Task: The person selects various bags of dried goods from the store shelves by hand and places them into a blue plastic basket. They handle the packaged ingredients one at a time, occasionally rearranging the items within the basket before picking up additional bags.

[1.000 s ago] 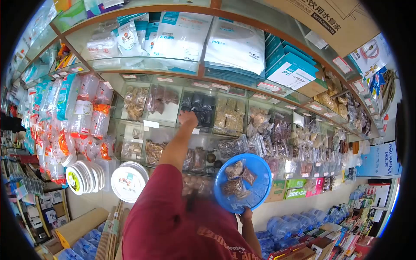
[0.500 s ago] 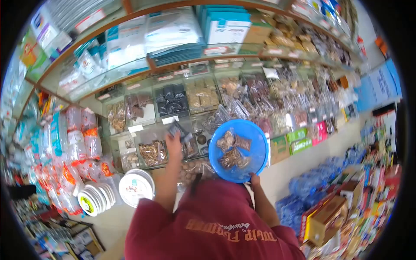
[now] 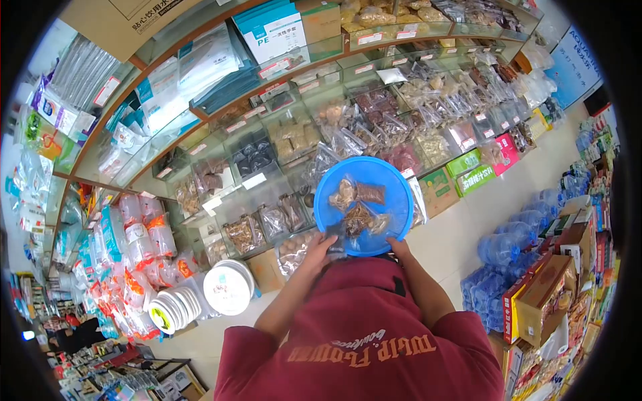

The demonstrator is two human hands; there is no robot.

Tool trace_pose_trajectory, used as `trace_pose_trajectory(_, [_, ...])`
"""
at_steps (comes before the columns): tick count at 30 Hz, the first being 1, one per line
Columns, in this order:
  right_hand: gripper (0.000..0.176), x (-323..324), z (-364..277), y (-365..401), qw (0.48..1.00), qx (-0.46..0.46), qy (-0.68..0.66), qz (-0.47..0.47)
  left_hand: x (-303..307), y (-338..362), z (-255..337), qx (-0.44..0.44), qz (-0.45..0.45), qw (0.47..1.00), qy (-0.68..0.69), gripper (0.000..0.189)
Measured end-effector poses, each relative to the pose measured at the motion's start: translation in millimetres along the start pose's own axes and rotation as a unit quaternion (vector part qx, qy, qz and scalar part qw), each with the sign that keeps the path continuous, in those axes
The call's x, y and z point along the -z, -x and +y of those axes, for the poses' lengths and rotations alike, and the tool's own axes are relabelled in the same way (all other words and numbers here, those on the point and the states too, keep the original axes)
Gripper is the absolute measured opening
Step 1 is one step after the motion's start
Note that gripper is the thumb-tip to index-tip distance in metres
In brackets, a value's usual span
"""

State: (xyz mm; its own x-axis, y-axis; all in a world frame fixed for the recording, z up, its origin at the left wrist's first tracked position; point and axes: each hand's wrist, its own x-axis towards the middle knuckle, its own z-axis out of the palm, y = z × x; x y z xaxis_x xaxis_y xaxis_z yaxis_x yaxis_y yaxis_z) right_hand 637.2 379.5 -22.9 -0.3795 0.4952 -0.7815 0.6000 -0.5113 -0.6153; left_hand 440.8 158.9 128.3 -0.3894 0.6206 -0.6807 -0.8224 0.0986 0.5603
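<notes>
One dark packet (image 3: pixel 336 243), grasped by the left hand (image 3: pixel 318 251), lies at the near-left rim of the blue basket (image 3: pixel 396 199), whose near-right rim the right hand (image 3: pixel 400 248) grips.

Basket (image 3: pixel 396 179), before the shelves (image 3: pixel 344 44); packets (image 3: pixel 369 193), in the basket; further packet (image 3: pixel 337 242), at its near left rim; round tubs (image 3: pixel 226 291), left of the basket; bottles (image 3: pixel 498 250), on the floor (image 3: pixel 447 252) to the right; carton (image 3: pixel 545 294), right of the bottles

Bright view, fisheye-bent toward dark edges
</notes>
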Motion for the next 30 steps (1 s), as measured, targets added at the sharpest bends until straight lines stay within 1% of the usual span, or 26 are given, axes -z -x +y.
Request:
trace_pose_trajectory(1, [0.033,5.0,7.0,-10.3,0.999,0.008,0.033,-0.04,-11.8,-10.9,-5.8,-0.029,-0.009,0.998,0.046,0.041])
trace_pose_trajectory(2, [0.047,9.1,14.2,-20.2,0.995,0.018,0.064,-0.08,-21.6,-19.9,-10.4,-0.057,-0.02,0.994,0.091,0.044])
trace_pose_trajectory(3, [0.047,11.8,10.3,-15.8,0.994,0.018,0.062,-0.083,-32.6,-22.8,-12.3,-0.058,-0.016,0.994,0.089,0.044])
trace_pose_trajectory(4, [0.05,14.7,-1.9,-2.8,0.993,0.001,0.072,-0.098,-44.1,-24.2,-13.3,-0.028,0.006,1.0,-0.01,0.045])
trace_pose_trajectory(5, [0.054,18.0,-14.8,9.3,0.99,-0.014,0.081,-0.111,-53.1,-26.3,-14.6,0.002,0.028,0.994,-0.108,0.046])
trace_pose_trajectory(6, [0.054,23.3,-20.0,15.6,0.99,-0.013,0.081,-0.112,-51.5,-31.0,-23.8,0.0,0.028,0.994,-0.109,0.046])
trace_pose_trajectory(8, [0.057,33.2,-26.3,21.3,0.99,-0.015,0.056,-0.131,-28.6,-41.4,-55.0,0.032,0.011,0.952,-0.303,0.052])
trace_pose_trajectory(9, [0.057,39.3,-23.6,14.7,0.989,-0.015,0.056,-0.134,-18.1,-38.8,-67.7,0.011,-0.039,0.958,-0.283,0.044])
trace_pose_trajectory(10, [0.056,45.0,-20.5,7.9,0.988,-0.02,0.059,-0.14,-7.7,-35.1,-80.1,0.012,-0.034,0.958,-0.284,0.044])
trace_pose_trajectory(12, [0.055,53.5,-14.5,1.4,0.986,-0.03,0.063,-0.153,11.7,-23.2,-103.9,-0.081,-0.004,0.903,-0.421,0.032])
trace_pose_trajectory(13, [0.054,59.1,-23.7,9.3,0.988,-0.029,0.029,-0.15,19.4,-15.5,-114.7,-0.078,0.002,0.904,-0.421,0.032])
trace_pose_trajectory(14, [0.053,63.7,-32.9,14.2,0.989,-0.027,-0.005,-0.148,26.6,-8.2,-124.7,-0.069,0.026,0.916,-0.393,0.029])
trace_pose_trajectory(15, [0.053,66.9,-39.3,14.3,0.988,-0.028,-0.001,-0.155,35.0,-0.7,-135.6,-0.061,0.05,0.928,-0.363,0.026])
trace_pose_trajectory(17, [0.052,71.0,-52.0,11.1,0.991,-0.021,-0.053,-0.119,90.8,-9.5,-182.1,-0.023,0.067,0.844,-0.532,0.026])
trace_pose_trajectory(18, [0.052,72.0,-58.5,6.3,0.99,-0.021,-0.043,-0.129,108.7,-3.2,-203.5,-0.086,0.107,0.825,-0.548,0.022])
trace_pose_trajectory(19, [0.052,72.9,-64.2,1.6,0.992,0.008,-0.044,-0.121,125.1,5.5,-226.9,-0.147,0.149,0.802,-0.56,0.019])
trace_pose_trajectory(20, [0.052,72.6,-69.1,-3.3,0.992,0.037,-0.043,-0.115,149.1,9.9,-255.8,-0.094,0.204,0.831,-0.508,0.02])
trace_pose_trajectory(21, [0.053,71.2,-75.1,-10.1,0.994,0.042,-0.024,-0.098,167.7,17.8,-279.7,-0.041,0.257,0.854,-0.45,0.022])
trace_pose_trajectory(22, [0.053,70.0,-80.4,-18.0,0.993,0.039,-0.009,-0.114,174.3,32.0,-292.9,-0.017,0.262,0.84,-0.476,0.024])
trace_pose_trajectory(24, [0.055,66.2,-90.6,-34.3,0.99,0.054,0.021,-0.132,170.2,62.6,-309.5,0.053,0.279,0.849,-0.446,0.025])
trace_pose_trajectory(25, [0.049,64.9,-93.7,-41.4,0.99,0.033,0.034,-0.133,165.1,71.1,-320.9,0.056,0.294,0.85,-0.433,0.025])
trace_pose_trajectory(26, [0.049,63.7,-93.3,-51.9,0.988,0.03,0.046,-0.147,159.8,78.5,-332.1,0.086,0.342,0.864,-0.361,0.026])
trace_pose_trajectory(27, [0.046,62.6,-88.5,-66.8,0.985,0.019,0.088,-0.144,153.8,85.5,-342.9,0.116,0.384,0.87,-0.286,0.028])
trace_pose_trajectory(28, [0.043,60.5,-84.4,-75.9,0.982,0.009,0.13,-0.14,154.8,88.7,-364.4,0.119,0.394,0.869,-0.275,0.028])
trace_pose_trajectory(29, [0.039,57.6,-85.7,-76.9,0.981,0.005,0.139,-0.138,160.8,88.9,-396.0,0.053,0.352,0.873,-0.333,0.029])
trace_pose_trajectory(30, [0.039,57.1,-83.6,-79.0,0.978,0.003,0.147,-0.145,159.1,91.7,-419.3,-0.014,0.306,0.869,-0.388,0.029])
